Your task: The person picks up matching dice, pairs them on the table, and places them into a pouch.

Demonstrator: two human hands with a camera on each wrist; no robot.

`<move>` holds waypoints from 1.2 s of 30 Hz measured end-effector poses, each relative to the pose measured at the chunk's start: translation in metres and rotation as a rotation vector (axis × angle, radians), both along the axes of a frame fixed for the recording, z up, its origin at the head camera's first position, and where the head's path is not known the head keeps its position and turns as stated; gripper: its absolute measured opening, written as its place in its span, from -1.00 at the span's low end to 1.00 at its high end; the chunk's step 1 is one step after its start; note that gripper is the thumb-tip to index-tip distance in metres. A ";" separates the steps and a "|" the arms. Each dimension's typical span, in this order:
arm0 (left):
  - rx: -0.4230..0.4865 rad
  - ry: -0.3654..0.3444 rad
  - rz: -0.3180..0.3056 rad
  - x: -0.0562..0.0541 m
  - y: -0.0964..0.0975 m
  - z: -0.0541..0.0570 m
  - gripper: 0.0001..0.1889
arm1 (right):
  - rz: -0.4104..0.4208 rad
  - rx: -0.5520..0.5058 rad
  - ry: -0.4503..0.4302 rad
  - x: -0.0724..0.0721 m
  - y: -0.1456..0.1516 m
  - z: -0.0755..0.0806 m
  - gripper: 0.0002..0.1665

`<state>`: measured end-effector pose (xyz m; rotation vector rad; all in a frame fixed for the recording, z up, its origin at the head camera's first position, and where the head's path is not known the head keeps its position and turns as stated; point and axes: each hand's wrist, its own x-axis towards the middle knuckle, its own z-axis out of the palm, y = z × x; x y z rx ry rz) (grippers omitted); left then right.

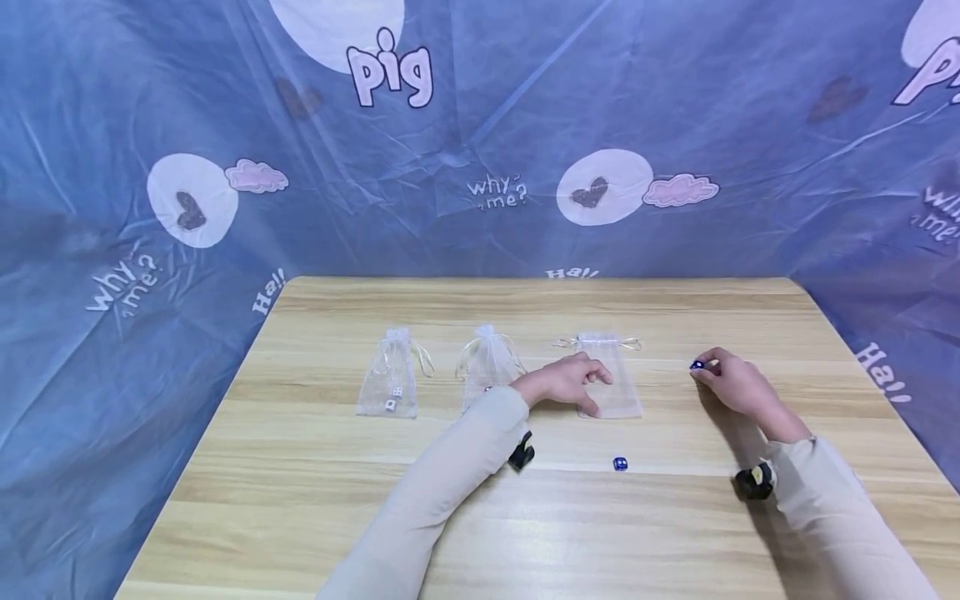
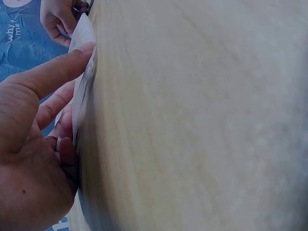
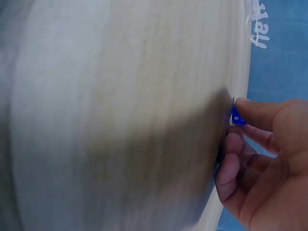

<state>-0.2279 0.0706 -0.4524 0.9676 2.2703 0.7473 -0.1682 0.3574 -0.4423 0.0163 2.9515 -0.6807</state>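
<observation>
My left hand (image 1: 570, 381) lies over a flat sheer white drawstring pouch (image 1: 624, 396), thumb and fingers spread apart. In the left wrist view the thumb (image 2: 72, 65) touches the raised edge of the pouch (image 2: 84, 36). To the right of that pouch, my right hand (image 1: 738, 387) pinches a small blue die (image 1: 697, 365) between thumb and fingertips, low over the table. The right wrist view shows part of the blue die (image 3: 237, 117) with a white pip; the fingers hide the rest. A second blue die (image 1: 620, 463) lies on the table in front of the pouch.
Two more sheer pouches lie to the left. The far left pouch (image 1: 378, 387) contains two white dice (image 1: 393, 399); the middle pouch (image 1: 486, 358) is partly covered by my left forearm. Blue printed cloth (image 1: 480, 242) hangs behind the wooden table (image 1: 300, 483).
</observation>
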 end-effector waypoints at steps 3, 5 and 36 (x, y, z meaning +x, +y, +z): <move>0.000 0.001 -0.003 0.000 0.000 0.000 -0.41 | -0.002 -0.002 0.013 0.002 0.000 0.002 -0.64; -0.001 -0.001 -0.003 0.000 0.001 0.001 -0.40 | 0.002 -0.020 0.017 0.004 -0.001 0.003 -0.65; 0.016 -0.014 0.009 0.002 0.000 0.000 -0.40 | 0.348 -0.281 0.005 0.083 -0.076 -0.001 -0.90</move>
